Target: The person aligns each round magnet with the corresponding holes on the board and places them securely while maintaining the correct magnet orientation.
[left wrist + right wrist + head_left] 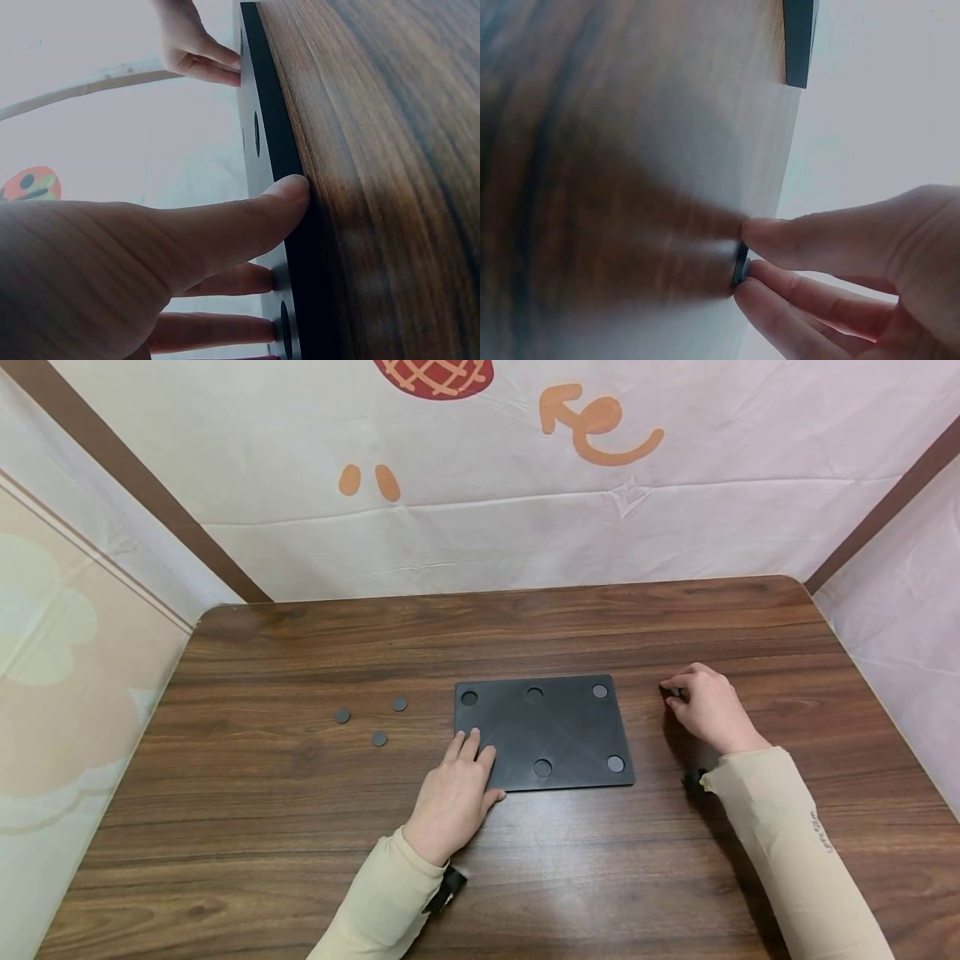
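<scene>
A flat black board [570, 731] with several round recesses lies on the table. My left hand [453, 797] rests on its near left corner, fingers straight across the top. In the left wrist view the thumb [289, 191] touches the board's side edge. Both round spots at the board's right end, a far one [600, 691] and a near one [616, 764], look paler grey than the others. Beyond that end my right hand [708, 706] pinches a small dark disc [741, 262] between thumb and fingertips, right at the tabletop. The near left corner is hidden under my left hand.
Three small grey discs, a left one [342, 716], a far one [400, 703] and a near one [379, 738], lie left of the board. The brown wooden table [300, 860] ends at a printed cloth wall [480, 543] behind.
</scene>
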Available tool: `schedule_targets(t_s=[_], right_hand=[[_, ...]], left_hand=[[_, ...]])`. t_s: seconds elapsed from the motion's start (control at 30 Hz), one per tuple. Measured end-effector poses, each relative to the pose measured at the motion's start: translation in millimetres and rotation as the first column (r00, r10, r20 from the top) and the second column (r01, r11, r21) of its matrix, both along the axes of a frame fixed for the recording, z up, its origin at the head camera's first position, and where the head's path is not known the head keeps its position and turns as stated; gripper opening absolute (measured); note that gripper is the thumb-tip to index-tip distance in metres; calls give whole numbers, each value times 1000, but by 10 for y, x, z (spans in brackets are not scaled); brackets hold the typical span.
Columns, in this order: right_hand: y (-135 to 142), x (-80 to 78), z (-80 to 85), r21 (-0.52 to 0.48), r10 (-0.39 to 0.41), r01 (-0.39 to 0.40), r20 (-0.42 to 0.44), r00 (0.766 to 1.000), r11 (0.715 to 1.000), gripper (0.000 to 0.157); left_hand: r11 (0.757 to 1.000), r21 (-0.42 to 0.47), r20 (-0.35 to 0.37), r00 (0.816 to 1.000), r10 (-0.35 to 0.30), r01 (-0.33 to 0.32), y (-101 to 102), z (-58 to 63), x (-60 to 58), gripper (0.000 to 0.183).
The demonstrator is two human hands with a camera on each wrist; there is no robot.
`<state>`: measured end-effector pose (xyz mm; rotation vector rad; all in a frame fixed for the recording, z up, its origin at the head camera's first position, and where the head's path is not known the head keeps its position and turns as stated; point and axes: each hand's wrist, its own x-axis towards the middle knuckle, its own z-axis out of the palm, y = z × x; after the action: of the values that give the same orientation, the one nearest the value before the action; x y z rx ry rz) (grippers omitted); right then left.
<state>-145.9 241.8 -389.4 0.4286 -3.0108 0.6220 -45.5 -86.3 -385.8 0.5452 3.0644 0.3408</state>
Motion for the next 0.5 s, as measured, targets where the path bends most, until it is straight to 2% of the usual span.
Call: schedule_targets(t_s=[0.33,0.5], right_hand=[[19,-19,-26,-44,-18,16,-46,999,999,21],[14,-18,-19,-48,-41,40,-22,999,998,17]], left_hand=[[1000,5,3,1000,2,-2,2,-4,-2,47],[1000,5,14,1000,4,-4,4,-6,-5,48]])
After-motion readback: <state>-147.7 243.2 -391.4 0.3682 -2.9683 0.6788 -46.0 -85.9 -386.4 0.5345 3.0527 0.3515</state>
